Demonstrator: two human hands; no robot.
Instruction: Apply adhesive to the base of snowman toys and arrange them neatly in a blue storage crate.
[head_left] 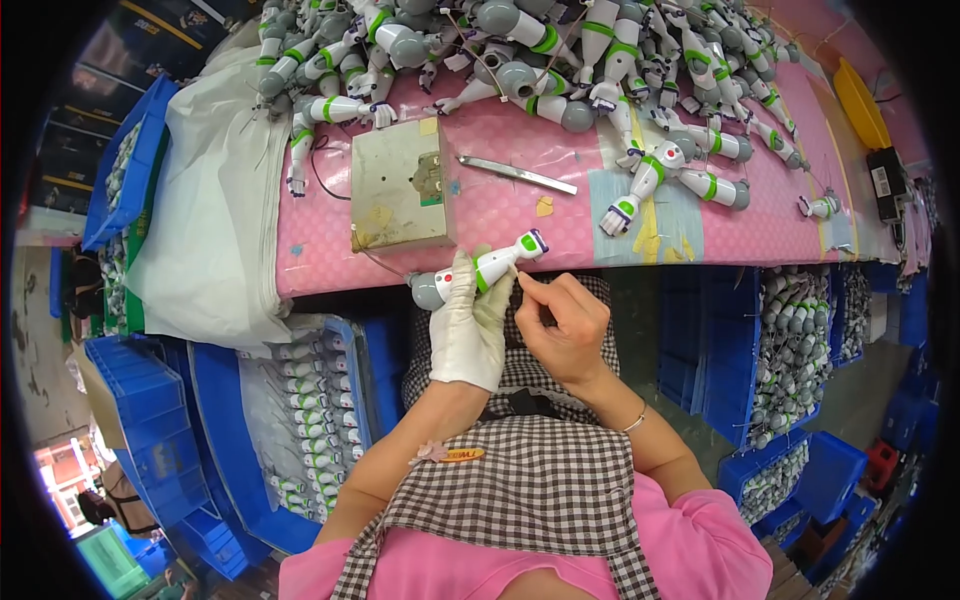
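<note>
A white toy arm [494, 266] with green bands, a grey ball end and a purple-edged hand end lies tilted across my left hand [470, 330]. That hand wears a white glove, its fingers wrapped round the toy arm's middle. Bare, my right hand [566, 325] is beside it, with thumb and index finger pinched close to the toy arm's underside. Whatever sits in the pinch is too small to make out. Just beyond my left hand stands a beige metal box [385, 185] on the pink-covered table [330, 262]. A flat metal tool [517, 174] lies right of the box.
Many similar toy arms are heaped along the table's far side, a few lying loose [650, 180] at the right. Blue bins [225, 430] of toy arms stand below at left and right [735, 350]. White sheeting [210, 190] hangs over the left edge. A yellow tray [860, 105] is far right.
</note>
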